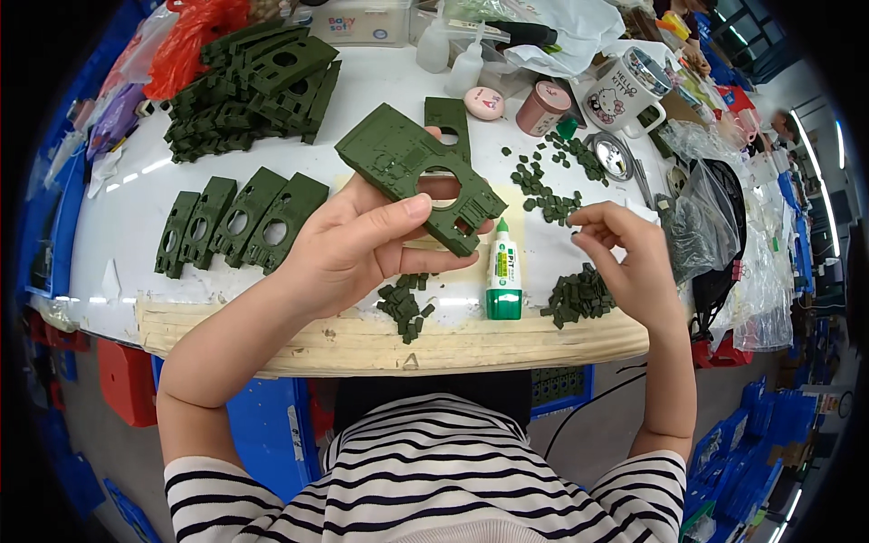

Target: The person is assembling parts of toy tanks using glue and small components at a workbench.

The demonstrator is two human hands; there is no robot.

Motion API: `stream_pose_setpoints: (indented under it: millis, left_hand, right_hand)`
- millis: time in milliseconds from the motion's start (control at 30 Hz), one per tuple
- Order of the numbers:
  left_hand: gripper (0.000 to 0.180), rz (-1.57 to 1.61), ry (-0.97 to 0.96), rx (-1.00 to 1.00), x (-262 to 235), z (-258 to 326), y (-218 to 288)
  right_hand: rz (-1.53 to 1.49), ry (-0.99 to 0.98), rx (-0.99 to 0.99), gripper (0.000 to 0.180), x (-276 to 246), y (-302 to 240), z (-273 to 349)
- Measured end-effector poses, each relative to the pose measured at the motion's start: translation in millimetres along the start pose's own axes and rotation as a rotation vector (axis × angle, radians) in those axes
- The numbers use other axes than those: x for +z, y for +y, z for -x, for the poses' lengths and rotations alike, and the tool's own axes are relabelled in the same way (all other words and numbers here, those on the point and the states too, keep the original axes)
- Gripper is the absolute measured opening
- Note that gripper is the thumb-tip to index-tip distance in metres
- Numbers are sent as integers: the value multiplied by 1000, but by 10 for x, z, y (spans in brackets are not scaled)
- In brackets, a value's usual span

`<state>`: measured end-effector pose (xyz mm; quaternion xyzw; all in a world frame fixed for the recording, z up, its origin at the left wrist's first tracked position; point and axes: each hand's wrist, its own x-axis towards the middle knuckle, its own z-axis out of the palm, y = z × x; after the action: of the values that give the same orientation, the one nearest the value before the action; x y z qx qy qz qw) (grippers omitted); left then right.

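Head view: a green plate (418,176) with a round hole is held up over the table (127,195) by the left hand (348,249), thumb on top, fingers under. The right hand (625,258) is raised beside it, fingertips pinched on a tiny bit that can hardly be seen. A glue bottle (503,271) stands between the hands. Small green bits (579,294) are piled near the table's front edge.

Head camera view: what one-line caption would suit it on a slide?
Left hand holds a green plastic panel above the table; right hand pinches near small green pieces.
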<state>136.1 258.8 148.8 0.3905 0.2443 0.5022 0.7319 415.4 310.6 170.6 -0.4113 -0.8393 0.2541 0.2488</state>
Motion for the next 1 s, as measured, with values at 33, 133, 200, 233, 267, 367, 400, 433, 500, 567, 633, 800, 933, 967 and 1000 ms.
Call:
stream_pose_setpoints:
  millis: [33,133,200,233,267,367,400,433,500,567,633,800,933,967,1000]
  left_hand:
    - [62,-5,1,0,-11,-10,4]
    - [60,-15,7,10,-43,-25,34]
    - [60,-20,2,21,-70,-34,62]
    - [60,-23,1,26,-86,-34,77]
    - [59,-24,10,34,-107,-36,80]
    - [59,-38,56,63,-149,-45,98]
    - [59,-58,71,65,-163,-50,104]
    - [59,-77,85,67,-176,-55,112]
    - [59,-95,112,69,-189,-52,110]
    - [59,-91,126,74,-166,-48,126]
    - [59,-97,133,74,-170,-27,114]
    - [59,-99,128,62,-161,-32,92]
    - [60,-107,115,66,-171,-34,80]
    - [60,-111,114,65,-168,-33,81]
    - [60,-107,108,67,-165,-35,78]
  right_hand:
    - [20,63,-75,13,-21,-23,-31]
    - [-53,74,-143,14,-83,-241,-175]
    - [-214,42,-106,14,-76,-355,-252]
    - [-304,19,-118,13,-49,-379,-312]
    - [-393,-6,-126,13,-12,-389,-376]
    - [-579,-60,-99,13,115,-493,-524]
    - [-629,-74,-70,14,155,-493,-549]
    - [-679,-89,-40,15,192,-485,-572]
    - [-788,-89,32,17,265,-459,-588]
    - [-881,-109,134,18,305,-449,-571]
    - [-900,-141,165,17,338,-414,-557]
    - [-916,-160,212,17,363,-411,-528]
    - [-905,-145,197,16,380,-378,-508]
    - [-885,-131,177,15,388,-376,-501]
    - [-865,-117,158,15,392,-379,-494]
